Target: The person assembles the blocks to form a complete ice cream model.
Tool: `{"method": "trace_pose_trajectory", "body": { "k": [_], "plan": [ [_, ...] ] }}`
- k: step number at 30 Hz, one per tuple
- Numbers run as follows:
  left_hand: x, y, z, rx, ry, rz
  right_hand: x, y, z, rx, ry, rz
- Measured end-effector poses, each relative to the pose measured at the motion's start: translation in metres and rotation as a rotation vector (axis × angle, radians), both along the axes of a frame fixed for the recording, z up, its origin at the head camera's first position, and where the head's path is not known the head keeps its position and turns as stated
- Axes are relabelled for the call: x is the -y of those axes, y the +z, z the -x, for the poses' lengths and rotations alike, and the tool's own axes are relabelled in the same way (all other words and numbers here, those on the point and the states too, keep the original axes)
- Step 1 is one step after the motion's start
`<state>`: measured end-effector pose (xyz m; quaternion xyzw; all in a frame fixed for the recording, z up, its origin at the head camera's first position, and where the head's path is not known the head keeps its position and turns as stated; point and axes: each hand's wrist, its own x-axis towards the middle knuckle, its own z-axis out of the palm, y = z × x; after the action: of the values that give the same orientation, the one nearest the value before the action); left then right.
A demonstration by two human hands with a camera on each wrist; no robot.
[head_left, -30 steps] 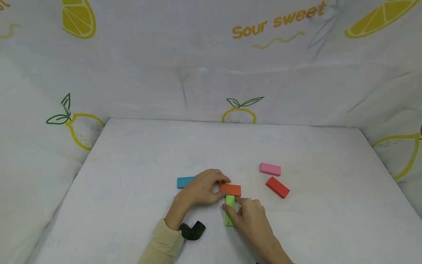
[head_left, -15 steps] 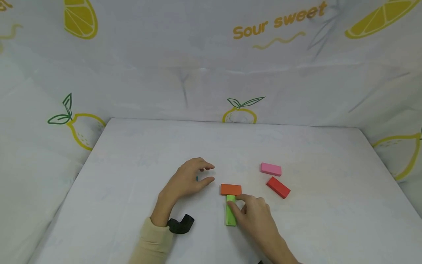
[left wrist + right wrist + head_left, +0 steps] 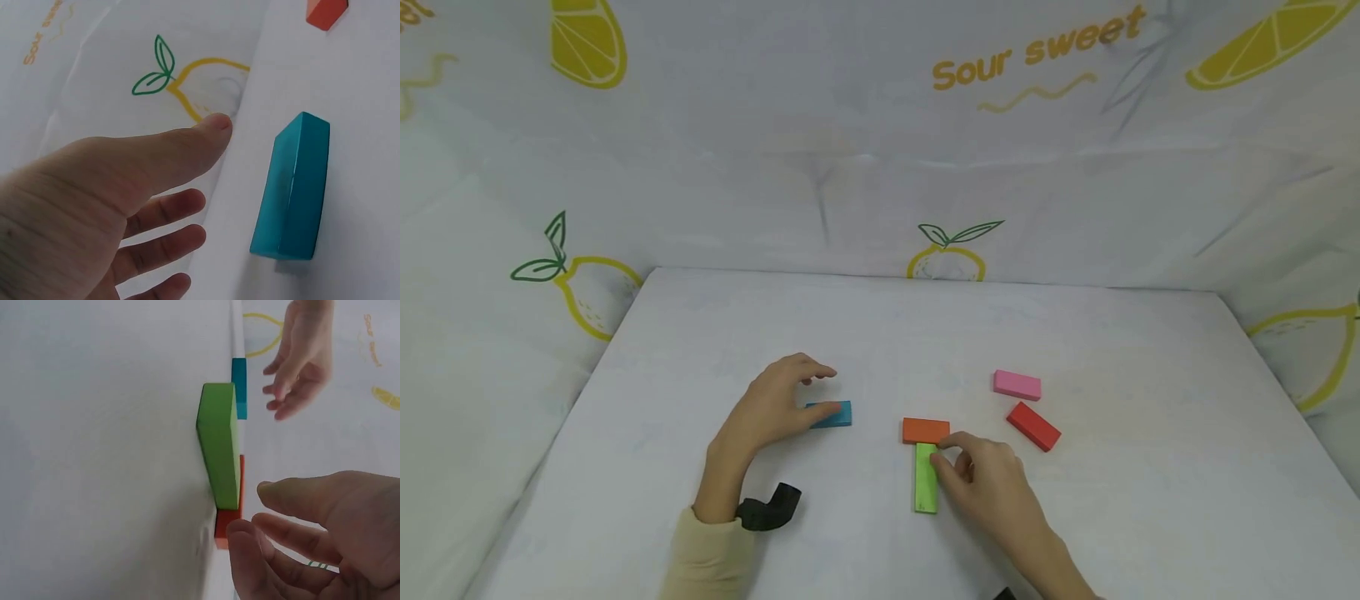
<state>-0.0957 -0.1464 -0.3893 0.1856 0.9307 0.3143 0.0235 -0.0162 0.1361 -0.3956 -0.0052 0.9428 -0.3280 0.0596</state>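
An orange block (image 3: 926,431) lies crosswise on the table, and a green block (image 3: 927,479) lies lengthwise against its near side, forming a T. Just right of the green block is my right hand (image 3: 996,487), thumb and index finger apart with nothing held; in the right wrist view its fingertips (image 3: 244,540) are close to the orange block. Over at the left, my left hand (image 3: 771,404) hovers above a blue block (image 3: 833,415), partly covering it. The left wrist view shows that hand's thumb apart from the blue block (image 3: 292,187), fingers loosely extended.
A pink block (image 3: 1017,385) and a red block (image 3: 1033,427) lie right of the T. A black strap-like piece (image 3: 770,507) sticks out from the left wrist. White cloth printed with lemons (image 3: 946,262) hangs behind the table (image 3: 760,308).
My left hand has let go of the orange block and moved left to above the blue block. My right hand has drawn slightly right, away from the green block.
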Motion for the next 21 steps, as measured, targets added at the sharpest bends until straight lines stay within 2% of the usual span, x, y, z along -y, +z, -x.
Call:
{"method": "trace_pose_trajectory", "body": {
  "k": [4,11,21],
  "plan": [
    [0.01,-0.002,-0.001,0.041,0.017,0.019,-0.006,-0.003,0.001,-0.019,0.005,0.028],
    [0.019,-0.002,-0.001,0.109,0.002,0.055,-0.015,-0.012,0.005,-0.078,0.022,0.108],
    [0.019,-0.003,-0.002,0.184,-0.04,0.065,-0.025,-0.021,0.01,-0.064,0.072,0.157]
  ]
}}
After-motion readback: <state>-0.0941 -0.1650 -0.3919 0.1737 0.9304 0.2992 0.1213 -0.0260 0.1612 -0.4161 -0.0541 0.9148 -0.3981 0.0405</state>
